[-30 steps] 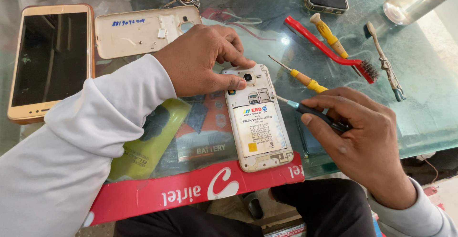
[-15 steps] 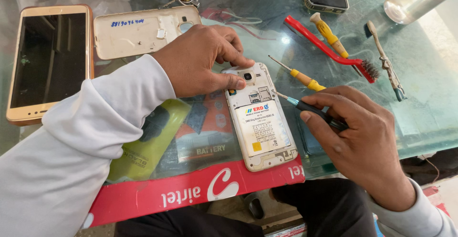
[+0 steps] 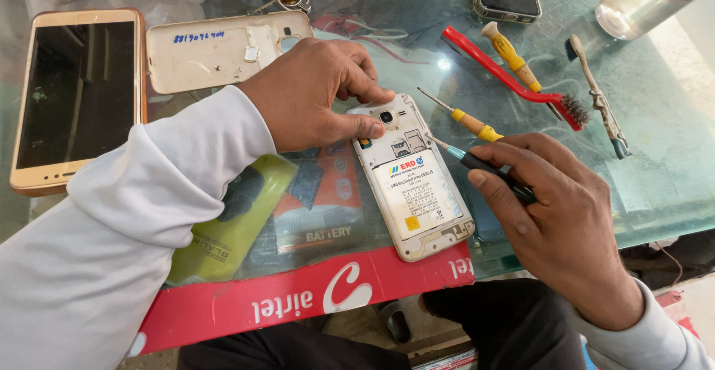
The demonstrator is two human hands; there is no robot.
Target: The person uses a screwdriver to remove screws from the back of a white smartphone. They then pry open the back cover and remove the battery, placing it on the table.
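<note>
Phone (image 3: 413, 180) lies back-off, battery still in; left hand (image 3: 316, 94) pins its top, right hand (image 3: 555, 214) clamps a screwdriver (image 3: 477, 163) near the worktop's front edge.

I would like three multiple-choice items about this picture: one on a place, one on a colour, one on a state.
1. Where does the detached back cover lie?
A. under the open phone
B. on the glass table beyond the left hand, beside the gold phone
C. in the right hand

2. What colour is the handle of the wire brush?
A. red
B. green
C. white

3. How is the open phone now?
A. closed with its cover
B. screen up
C. back open, battery showing

Answers: 1 B, the cover lies between the gold phone and the left hand. 2 A, the long handle is red. 3 C, the battery label shows while the right hand holds a screwdriver at its edge.
</note>
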